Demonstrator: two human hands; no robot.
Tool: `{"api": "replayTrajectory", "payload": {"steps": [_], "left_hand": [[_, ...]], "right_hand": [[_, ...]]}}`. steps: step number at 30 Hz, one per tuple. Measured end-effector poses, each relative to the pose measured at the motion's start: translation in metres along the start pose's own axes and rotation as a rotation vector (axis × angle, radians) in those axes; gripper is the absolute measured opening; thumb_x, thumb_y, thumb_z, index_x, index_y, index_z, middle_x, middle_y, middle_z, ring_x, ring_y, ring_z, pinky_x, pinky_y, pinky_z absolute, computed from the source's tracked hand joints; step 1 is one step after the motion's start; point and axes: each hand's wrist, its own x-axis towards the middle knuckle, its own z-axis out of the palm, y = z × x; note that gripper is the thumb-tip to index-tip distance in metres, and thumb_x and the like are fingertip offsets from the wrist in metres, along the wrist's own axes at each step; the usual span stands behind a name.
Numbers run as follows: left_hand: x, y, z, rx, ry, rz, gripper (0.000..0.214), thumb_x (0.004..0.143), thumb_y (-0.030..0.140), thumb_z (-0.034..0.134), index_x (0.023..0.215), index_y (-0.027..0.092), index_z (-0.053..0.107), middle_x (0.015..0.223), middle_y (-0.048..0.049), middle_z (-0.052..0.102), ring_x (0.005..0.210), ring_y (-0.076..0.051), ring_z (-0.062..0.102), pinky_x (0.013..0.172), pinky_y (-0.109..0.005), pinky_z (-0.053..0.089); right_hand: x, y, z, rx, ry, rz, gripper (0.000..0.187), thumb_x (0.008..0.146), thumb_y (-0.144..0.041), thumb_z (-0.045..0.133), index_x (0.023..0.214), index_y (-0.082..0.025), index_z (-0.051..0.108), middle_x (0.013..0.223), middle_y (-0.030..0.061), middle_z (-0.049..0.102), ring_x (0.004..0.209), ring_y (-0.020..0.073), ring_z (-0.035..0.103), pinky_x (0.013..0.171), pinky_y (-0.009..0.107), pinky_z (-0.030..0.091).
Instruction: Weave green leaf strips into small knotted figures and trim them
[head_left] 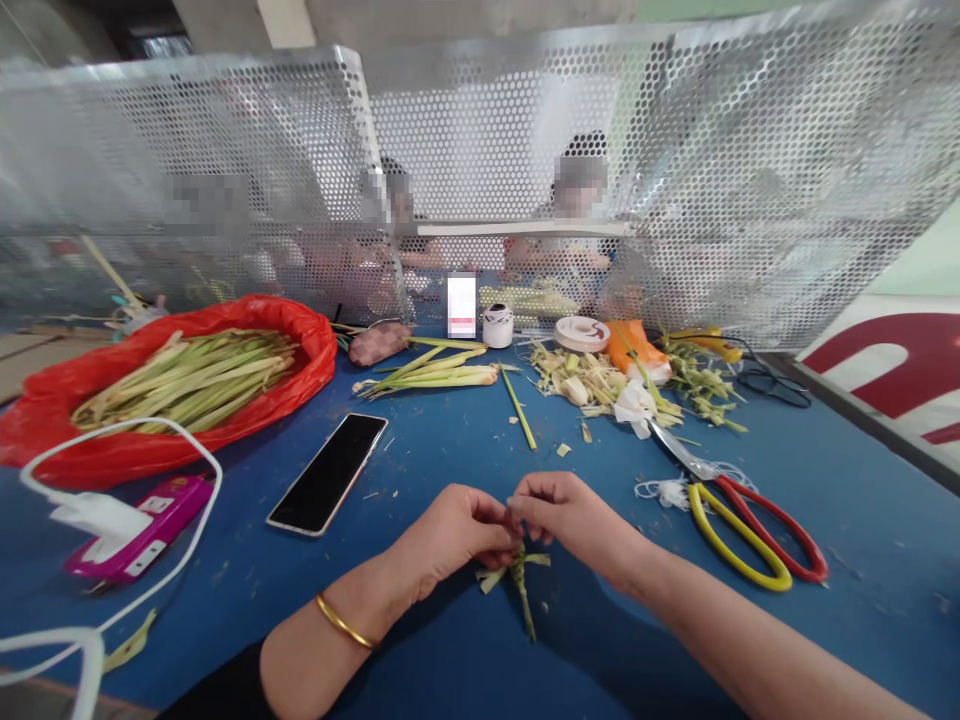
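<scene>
As left hand (450,535), right hand (570,515) pinch sprig (519,575), red bag (319,345), seemingly stalks (187,375)

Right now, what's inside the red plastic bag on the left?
A heap of long pale-green stalks fills the red bag. Whatever lies beneath them is covered.
</scene>
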Motion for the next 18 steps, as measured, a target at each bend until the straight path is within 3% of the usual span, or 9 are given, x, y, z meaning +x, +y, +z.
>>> {"api": "replayTrajectory", "payload": {"steps": [3,6,10,18], "left_hand": [[-0.001,0.001,0.002,0.000,0.025,0.020,0.011,0.066,0.022,0.071,0.069,0.012,0.066,0.059,-0.0001,0.065,0.053,-0.010,0.060,0.056,-0.023,0.048],[0.000,0.000,0.003,0.014,0.020,0.032,0.013,0.068,0.024,0.070,0.070,0.013,0.063,0.060,-0.0003,0.065,0.053,-0.010,0.059,0.055,-0.022,0.046],[0.001,-0.002,0.003,0.038,0.004,0.056,0.011,0.069,0.022,0.068,0.071,0.015,0.059,0.059,0.0007,0.064,0.052,-0.010,0.058,0.053,-0.021,0.045],[0.001,-0.003,0.002,0.059,0.001,0.076,0.010,0.072,0.020,0.063,0.074,0.016,0.055,0.064,-0.0003,0.066,0.058,-0.011,0.061,0.052,-0.021,0.045]], "right_hand": [[0.002,0.003,-0.004,0.136,0.059,-0.049,0.015,0.077,-0.028,0.057,0.084,-0.017,0.065,0.068,-0.0004,0.061,0.062,0.0126,0.054,0.060,0.025,0.042],[0.003,0.013,-0.015,-0.035,0.101,-0.155,0.028,0.073,-0.016,0.057,0.099,-0.020,0.068,0.088,0.0023,0.065,0.074,0.0147,0.057,0.069,0.029,0.045],[0.005,0.024,-0.023,-0.323,0.045,-0.290,0.025,0.072,-0.008,0.057,0.086,-0.022,0.072,0.088,0.0015,0.061,0.071,0.0131,0.054,0.065,0.026,0.043],[0.007,0.027,-0.014,-0.439,0.052,-0.314,0.015,0.073,-0.006,0.066,0.071,-0.021,0.070,0.079,-0.0015,0.058,0.073,0.0120,0.056,0.065,0.022,0.041]]}}
